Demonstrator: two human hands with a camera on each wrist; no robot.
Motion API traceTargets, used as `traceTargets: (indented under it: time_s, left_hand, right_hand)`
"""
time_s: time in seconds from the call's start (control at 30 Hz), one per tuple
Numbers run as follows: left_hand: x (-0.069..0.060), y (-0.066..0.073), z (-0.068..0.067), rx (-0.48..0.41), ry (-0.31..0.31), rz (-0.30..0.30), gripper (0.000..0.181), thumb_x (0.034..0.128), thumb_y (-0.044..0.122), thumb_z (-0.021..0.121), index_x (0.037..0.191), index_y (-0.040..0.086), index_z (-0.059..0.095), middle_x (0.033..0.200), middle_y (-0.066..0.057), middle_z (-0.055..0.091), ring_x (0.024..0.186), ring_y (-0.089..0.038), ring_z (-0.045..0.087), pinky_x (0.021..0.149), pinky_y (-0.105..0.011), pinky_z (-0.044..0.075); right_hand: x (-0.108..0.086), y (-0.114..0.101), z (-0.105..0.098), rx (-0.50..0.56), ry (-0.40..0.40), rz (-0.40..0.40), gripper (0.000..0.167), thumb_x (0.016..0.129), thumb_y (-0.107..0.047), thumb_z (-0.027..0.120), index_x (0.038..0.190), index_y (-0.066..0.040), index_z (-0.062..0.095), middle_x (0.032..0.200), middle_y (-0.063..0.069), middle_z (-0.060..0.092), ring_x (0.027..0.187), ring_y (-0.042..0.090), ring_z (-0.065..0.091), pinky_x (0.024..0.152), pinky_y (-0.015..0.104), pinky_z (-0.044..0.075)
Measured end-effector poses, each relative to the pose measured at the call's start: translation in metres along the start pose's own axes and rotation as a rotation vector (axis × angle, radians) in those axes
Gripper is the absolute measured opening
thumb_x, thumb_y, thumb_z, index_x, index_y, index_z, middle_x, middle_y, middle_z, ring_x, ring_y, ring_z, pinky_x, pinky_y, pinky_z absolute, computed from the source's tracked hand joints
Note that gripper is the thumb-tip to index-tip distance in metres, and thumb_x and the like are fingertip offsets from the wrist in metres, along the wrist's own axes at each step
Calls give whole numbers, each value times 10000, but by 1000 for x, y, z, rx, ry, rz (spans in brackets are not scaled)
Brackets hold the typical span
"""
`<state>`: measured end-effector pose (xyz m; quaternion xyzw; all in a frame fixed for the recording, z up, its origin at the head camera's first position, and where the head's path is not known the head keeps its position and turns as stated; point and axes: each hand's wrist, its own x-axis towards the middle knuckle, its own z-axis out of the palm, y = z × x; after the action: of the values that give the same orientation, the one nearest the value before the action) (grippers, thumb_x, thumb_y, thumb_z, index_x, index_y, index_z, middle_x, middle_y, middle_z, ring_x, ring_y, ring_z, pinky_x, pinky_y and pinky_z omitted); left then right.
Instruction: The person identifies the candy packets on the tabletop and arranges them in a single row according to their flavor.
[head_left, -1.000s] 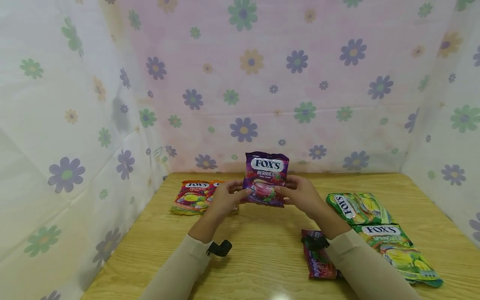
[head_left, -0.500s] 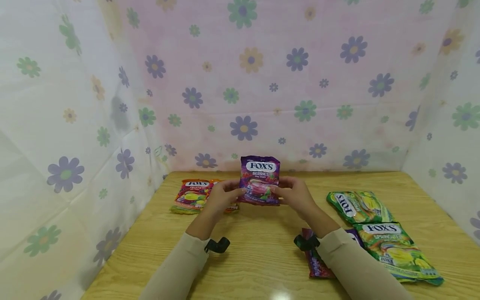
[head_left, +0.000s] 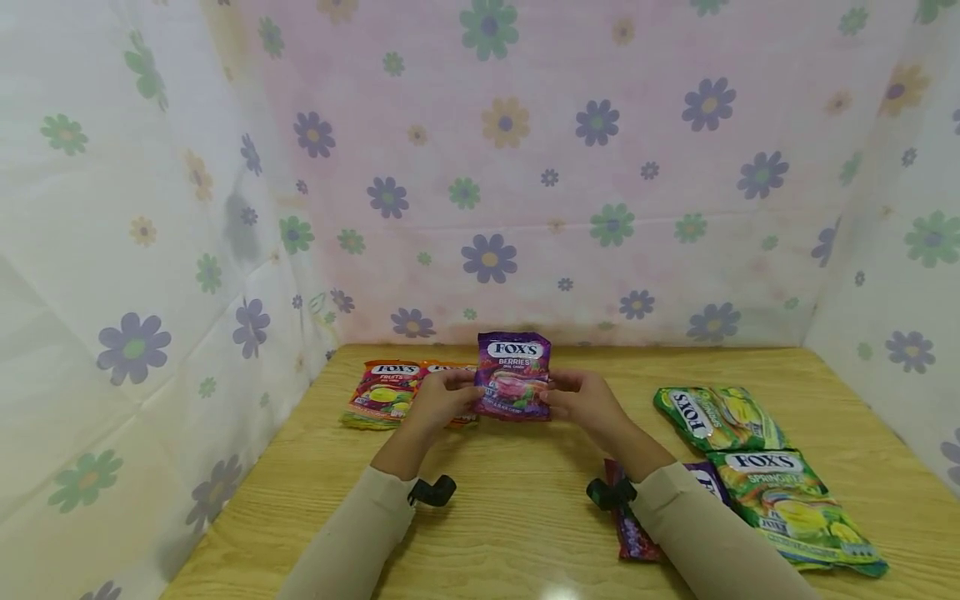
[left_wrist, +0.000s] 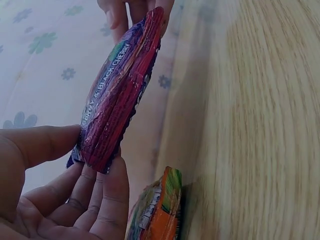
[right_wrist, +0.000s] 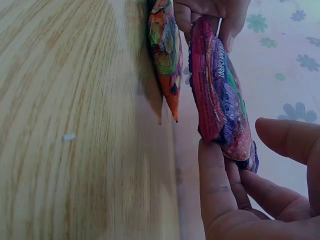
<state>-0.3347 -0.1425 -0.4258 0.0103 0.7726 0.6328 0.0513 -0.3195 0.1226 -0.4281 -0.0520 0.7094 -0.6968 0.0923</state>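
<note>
A purple FOX'S Berries candy bag (head_left: 513, 375) is held upright above the table, its printed front facing me. My left hand (head_left: 437, 407) pinches its left edge, thumb in front and fingers behind. At the right edge, my right hand (head_left: 588, 408) touches the back of the bag with its fingers. In the right wrist view, the right thumb (right_wrist: 285, 140) stands off the bag's front with a visible gap. Behind my left hand lie orange-topped FOX'S Fruits bags (head_left: 386, 387), partly hidden by that hand.
Green FOX'S Spring Tea bags (head_left: 795, 500) lie at the right of the wooden table (head_left: 525, 517). Another purple candy bag (head_left: 637, 533) is partly covered by my right forearm. Flower-patterned cloth (head_left: 487, 167) hangs behind and along both sides.
The berries bag has come down and slightly left with both hands. My right thumb has slid from the bag's front to its right edge. The other bags stay put.
</note>
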Motion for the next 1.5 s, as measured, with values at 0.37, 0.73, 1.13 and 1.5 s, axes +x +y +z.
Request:
traceTargets:
  time_s: [0.37,0.73,1.13,1.5]
  left_hand:
    - [0,-5,-1,159,8,15,359,943,201,767,1262,49,706,1166,-123,729,922,-182,739,820,-340,632]
    - [-1,-8,1,247,4,6,341,932,171,781,1235,26,722,1135,-133,743,886,-190,733,764,-333,636]
    - [-2,-10,2,314,-7,-4,369,927,174,789,1263,39,718,1105,-106,744,886,-181,725,780,-331,635]
    - [0,-12,1,370,16,1,362,905,196,814,1234,66,740,1063,-74,741,877,-182,702,793,-336,629]
  right_hand:
    - [-3,4,-3,45,-116,17,552,1041,-74,596,1528,91,398,1502,292,500,1289,364,623,1062,467,524]
    - [-2,8,-3,-3,-146,58,622,1029,-101,619,1539,121,342,1514,305,479,1312,380,606,1070,470,517]
    - [0,13,-4,-57,-143,68,624,1003,-123,668,1511,115,395,1486,296,510,1286,367,625,1059,477,525]
    - [1,10,-1,-78,-137,98,617,986,-114,697,1492,117,430,1452,284,554,1252,348,654,1040,467,538]
